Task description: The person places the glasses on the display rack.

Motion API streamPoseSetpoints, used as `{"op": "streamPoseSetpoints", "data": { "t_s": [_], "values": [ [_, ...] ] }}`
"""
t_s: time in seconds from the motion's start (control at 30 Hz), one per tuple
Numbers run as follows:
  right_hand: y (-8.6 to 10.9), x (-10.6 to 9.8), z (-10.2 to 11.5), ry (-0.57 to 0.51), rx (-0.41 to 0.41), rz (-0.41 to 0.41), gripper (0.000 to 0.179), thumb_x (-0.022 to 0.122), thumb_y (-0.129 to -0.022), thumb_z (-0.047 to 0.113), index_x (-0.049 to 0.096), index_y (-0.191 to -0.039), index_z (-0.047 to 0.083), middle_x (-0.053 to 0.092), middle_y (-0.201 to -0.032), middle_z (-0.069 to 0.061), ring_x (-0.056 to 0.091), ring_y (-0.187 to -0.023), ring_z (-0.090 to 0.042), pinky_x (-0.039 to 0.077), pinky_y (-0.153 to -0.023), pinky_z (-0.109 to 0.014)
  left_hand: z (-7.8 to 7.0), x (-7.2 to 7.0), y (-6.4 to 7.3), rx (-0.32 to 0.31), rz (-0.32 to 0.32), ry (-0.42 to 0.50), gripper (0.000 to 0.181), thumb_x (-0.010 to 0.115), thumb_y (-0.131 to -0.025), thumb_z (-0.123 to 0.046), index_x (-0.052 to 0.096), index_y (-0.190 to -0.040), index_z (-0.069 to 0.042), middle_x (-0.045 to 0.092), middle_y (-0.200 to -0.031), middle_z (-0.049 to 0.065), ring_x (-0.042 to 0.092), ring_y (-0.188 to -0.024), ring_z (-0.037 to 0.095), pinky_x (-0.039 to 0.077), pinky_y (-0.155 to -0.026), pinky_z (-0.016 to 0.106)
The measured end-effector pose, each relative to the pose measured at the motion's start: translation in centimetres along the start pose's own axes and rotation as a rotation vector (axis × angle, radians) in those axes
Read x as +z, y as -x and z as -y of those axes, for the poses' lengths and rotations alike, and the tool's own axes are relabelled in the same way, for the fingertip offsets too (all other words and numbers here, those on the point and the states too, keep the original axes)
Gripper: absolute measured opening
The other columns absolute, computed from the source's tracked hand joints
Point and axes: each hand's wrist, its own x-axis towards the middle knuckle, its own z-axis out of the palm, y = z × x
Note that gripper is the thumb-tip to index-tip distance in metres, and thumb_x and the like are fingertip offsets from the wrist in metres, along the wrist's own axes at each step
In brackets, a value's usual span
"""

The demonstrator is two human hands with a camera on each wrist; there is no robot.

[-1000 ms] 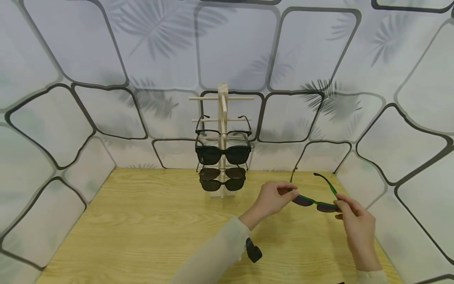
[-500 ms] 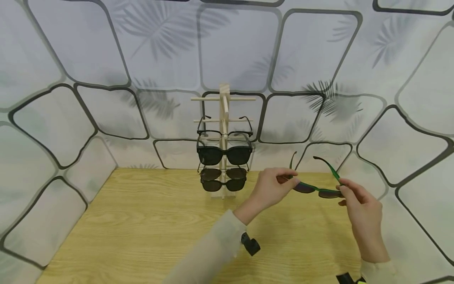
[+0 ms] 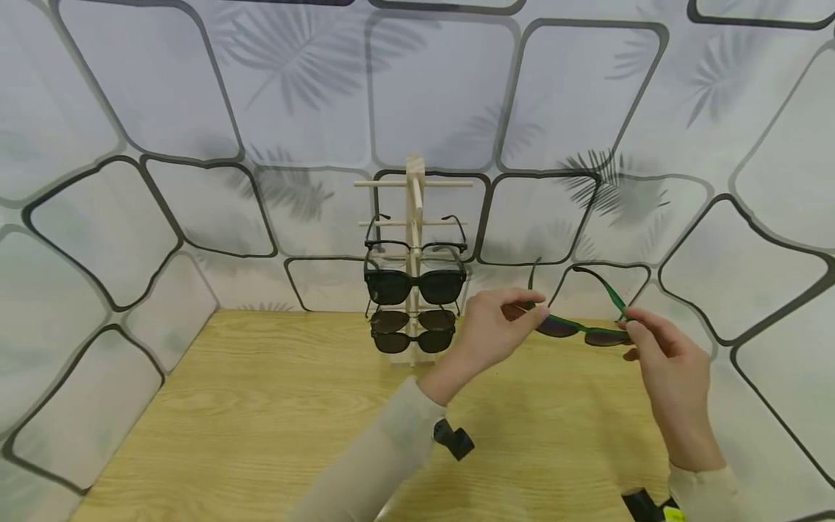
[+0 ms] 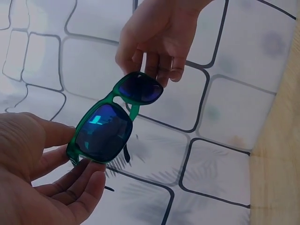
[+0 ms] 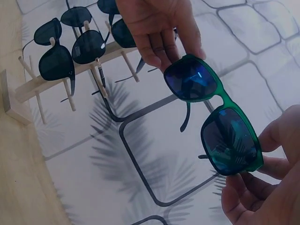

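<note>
Green-framed sunglasses point(image 3: 579, 328) with dark mirrored lenses are held between both hands above the right part of the table, temples unfolded and pointing away. My left hand point(image 3: 496, 326) pinches the frame's left end between thumb and fingers. At the opposite end my right hand point(image 3: 672, 370) pinches the corner by the hinge. In the left wrist view the blue-tinted lenses of the sunglasses point(image 4: 104, 133) face the camera. The right wrist view shows the sunglasses point(image 5: 232, 140) gripped at both outer edges.
A wooden display stand point(image 3: 415, 188) rises at the table's back, left of the hands. It bears several pairs, including black sunglasses point(image 3: 417, 286) and clear-lensed glasses point(image 3: 391, 246); its top rod point(image 3: 450, 184) is bare. Patterned cloth walls point(image 3: 437, 94) enclose the wooden table point(image 3: 261, 420).
Both hands have raised the green sunglasses, which now sit higher in the head view, their temples overlapping the back wall. The left hand has shifted slightly left, the right slightly right.
</note>
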Motion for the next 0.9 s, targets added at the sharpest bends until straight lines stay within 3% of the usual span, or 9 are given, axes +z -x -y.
{"op": "streamPoseSetpoints", "data": {
  "t_s": [0.27, 0.57, 0.9],
  "values": [
    [-0.6, 0.5, 2.4, 0.019, -0.087, 0.019, 0.037, 0.060, -0.100, 0.033, 0.066, -0.131, 0.012, 0.071, -0.106, 0.014, 0.062, -0.074, -0.010, 0.049, -0.069, -0.014, -1.8, -1.9, -0.3, 0.024, -0.032, -0.030, 0.026, 0.068, -0.096, -0.032, 0.074, -0.117, -0.019, 0.073, -0.092, -0.005, 0.064, -0.074, -0.001, 0.053, -0.066, 0.015],
    [-1.4, 1.1, 4.5, -0.033, -0.195, 0.002, 0.031, 0.061, -0.100, 0.025, 0.069, -0.126, 0.010, 0.072, -0.102, 0.008, 0.062, -0.069, -0.011, 0.051, -0.066, -0.015, -3.7, -3.9, -0.6, 0.056, -0.071, -0.040, 0.025, 0.068, -0.096, -0.031, 0.075, -0.117, -0.019, 0.070, -0.098, -0.004, 0.064, -0.080, 0.001, 0.054, -0.072, 0.017],
    [-1.8, 1.9, 6.4, -0.215, -0.216, 0.037, 0.031, 0.066, -0.097, 0.020, 0.070, -0.124, 0.005, 0.074, -0.102, 0.004, 0.062, -0.065, -0.012, 0.050, -0.066, -0.017, -5.0, -6.4, -0.9, 0.079, -0.085, -0.020, 0.027, 0.068, -0.096, -0.030, 0.074, -0.119, -0.016, 0.072, -0.095, -0.002, 0.066, -0.079, 0.004, 0.055, -0.069, 0.020]
  ]
}}
